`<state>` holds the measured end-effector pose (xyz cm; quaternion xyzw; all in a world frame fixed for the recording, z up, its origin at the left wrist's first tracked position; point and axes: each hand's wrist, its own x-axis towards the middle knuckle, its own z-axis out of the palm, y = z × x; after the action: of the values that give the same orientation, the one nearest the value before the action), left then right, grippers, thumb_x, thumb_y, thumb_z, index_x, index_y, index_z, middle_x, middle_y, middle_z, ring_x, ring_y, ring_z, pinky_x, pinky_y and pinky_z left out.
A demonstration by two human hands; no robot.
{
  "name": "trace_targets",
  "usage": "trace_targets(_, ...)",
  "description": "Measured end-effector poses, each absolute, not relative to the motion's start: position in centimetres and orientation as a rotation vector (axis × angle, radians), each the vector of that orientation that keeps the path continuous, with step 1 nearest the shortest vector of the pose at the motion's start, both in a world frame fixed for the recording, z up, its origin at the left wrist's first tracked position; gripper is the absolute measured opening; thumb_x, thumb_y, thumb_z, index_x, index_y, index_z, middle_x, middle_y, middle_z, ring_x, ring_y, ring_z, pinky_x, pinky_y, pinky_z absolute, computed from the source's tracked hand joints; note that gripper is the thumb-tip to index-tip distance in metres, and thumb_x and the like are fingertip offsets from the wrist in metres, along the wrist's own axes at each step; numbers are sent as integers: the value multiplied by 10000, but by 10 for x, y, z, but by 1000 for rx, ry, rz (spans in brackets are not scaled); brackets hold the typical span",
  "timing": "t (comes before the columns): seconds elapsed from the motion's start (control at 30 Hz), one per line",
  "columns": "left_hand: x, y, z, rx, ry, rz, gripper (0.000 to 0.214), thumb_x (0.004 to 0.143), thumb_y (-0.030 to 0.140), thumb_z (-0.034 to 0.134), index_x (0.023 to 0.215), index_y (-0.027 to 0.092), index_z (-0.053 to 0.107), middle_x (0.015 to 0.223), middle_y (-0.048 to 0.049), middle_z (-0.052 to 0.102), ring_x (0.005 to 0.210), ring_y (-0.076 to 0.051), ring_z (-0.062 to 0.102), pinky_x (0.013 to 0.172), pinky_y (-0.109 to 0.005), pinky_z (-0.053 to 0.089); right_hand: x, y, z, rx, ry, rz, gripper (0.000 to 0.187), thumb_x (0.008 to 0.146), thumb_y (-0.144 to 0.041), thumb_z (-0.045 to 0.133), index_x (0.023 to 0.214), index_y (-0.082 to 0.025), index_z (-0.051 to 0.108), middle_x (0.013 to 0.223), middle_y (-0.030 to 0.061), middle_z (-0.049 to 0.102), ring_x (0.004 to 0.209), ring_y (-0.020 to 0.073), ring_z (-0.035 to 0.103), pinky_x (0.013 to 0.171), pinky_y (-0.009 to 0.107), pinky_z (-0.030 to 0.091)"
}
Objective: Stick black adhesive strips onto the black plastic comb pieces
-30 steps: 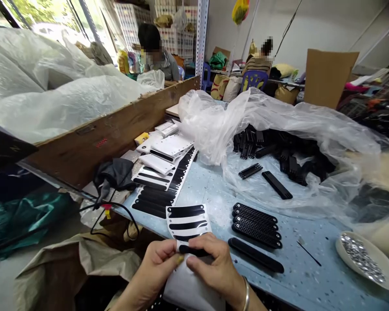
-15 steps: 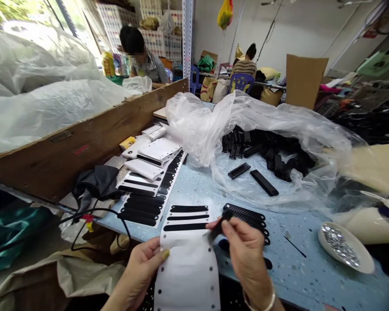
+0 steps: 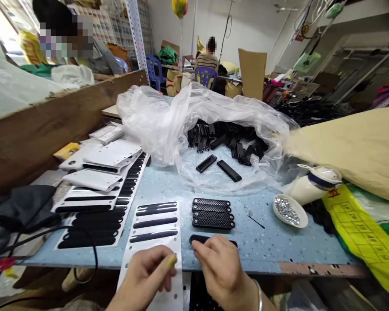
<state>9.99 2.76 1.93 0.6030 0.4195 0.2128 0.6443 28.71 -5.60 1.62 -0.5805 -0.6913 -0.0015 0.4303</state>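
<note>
My left hand (image 3: 147, 274) pinches the lower part of a white backing sheet (image 3: 154, 224) that carries three long black stickers. It rests at the front edge of the blue table (image 3: 278, 248). My right hand (image 3: 218, 265) is curled just to the right, fingertips pressed on a smooth black oblong piece (image 3: 210, 238) lying flat on the table. Whether a sticker is under those fingers is hidden. Beyond it lie several textured black oblong pieces (image 3: 213, 214) side by side.
An open plastic bag (image 3: 168, 121) of black parts fills the table's middle. Stacked sticker sheets (image 3: 100, 181) lie left, by a wooden board (image 3: 52, 121) and black cable (image 3: 84, 242). A dish of silver bits (image 3: 290, 210), white jar (image 3: 311, 183) and yellow cloth (image 3: 359, 224) sit right. Two people work behind.
My right hand peeled a black strip off the sheet, lifted it, then came down onto the smooth black piece. My left hand lowered the sheet. The view swung right.
</note>
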Motion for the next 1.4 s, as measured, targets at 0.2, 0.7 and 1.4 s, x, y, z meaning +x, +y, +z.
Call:
trace_targets(0.2,150,38,19,981,760,358,322,728,424,750,666,133,627,549,-18,646,394,-80,513,423,-183,376,303,-66,17,-1524,-1722,8,204,895,-141,562,1072,-136,664,805,100,653,708,224,573,611,371,465)
trace_targets(0.7,147,74,5,1223,892,357,349,750,471,729,882,149,719,601,-23,689,471,-131,587,459,-218,433,348,-74,13,-1530,-1545,164,171,892,-94,550,986,-118,691,776,95,649,702,201,604,609,327,516)
trace_targets(1.4,178,102,-16,2147,786,434,140,786,283,647,856,220,751,704,-14,745,613,-191,669,586,-255,478,398,-57,-17,-1732,-1399,321,124,819,-171,648,907,-179,737,768,55,718,697,182,675,644,298,543)
